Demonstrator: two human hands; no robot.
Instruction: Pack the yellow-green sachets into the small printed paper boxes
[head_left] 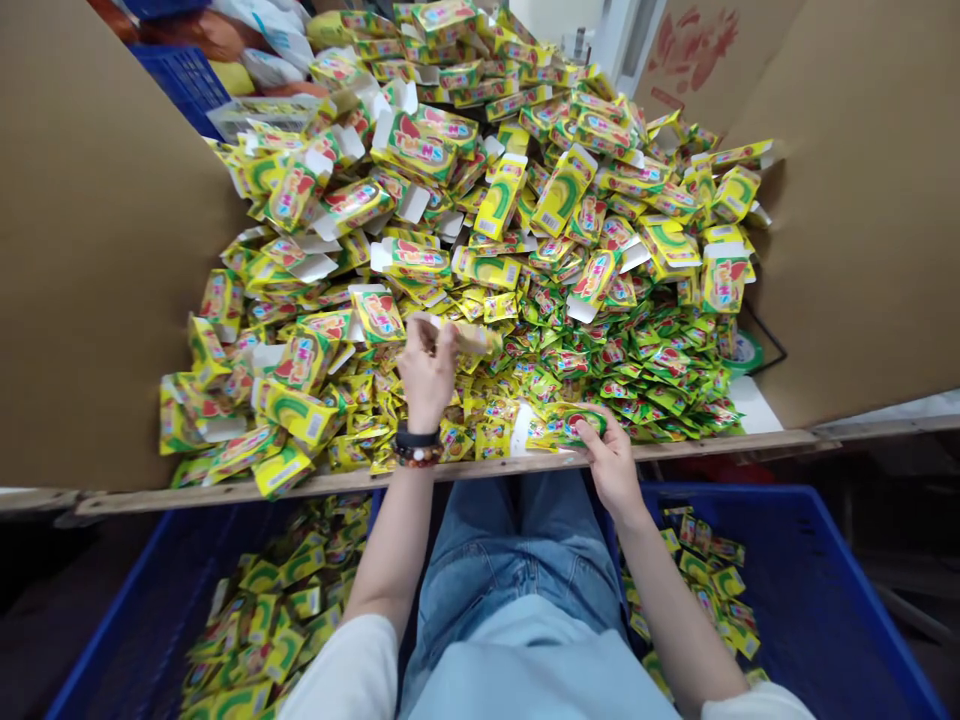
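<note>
My left hand (429, 368) has its fingers closed on a small yellow box (474, 340), blurred by motion, above the heap. Lower and to the right, my right hand (606, 455) grips green sachets (564, 425) near the wooden front edge. Open-ended yellow boxes (418, 145) with white flaps are piled across the back and left. Yellow sachets (375, 410) lie around and below my left hand, and a mound of green sachets (664, 370) spreads to the right of centre.
Cardboard walls (870, 220) stand on both sides. A wooden edge (712, 448) runs along the front. Below it, a blue crate (825, 570) on the right and a blue crate (142, 600) on the left hold yellow boxes. Behind at left is a blue basket (180, 80).
</note>
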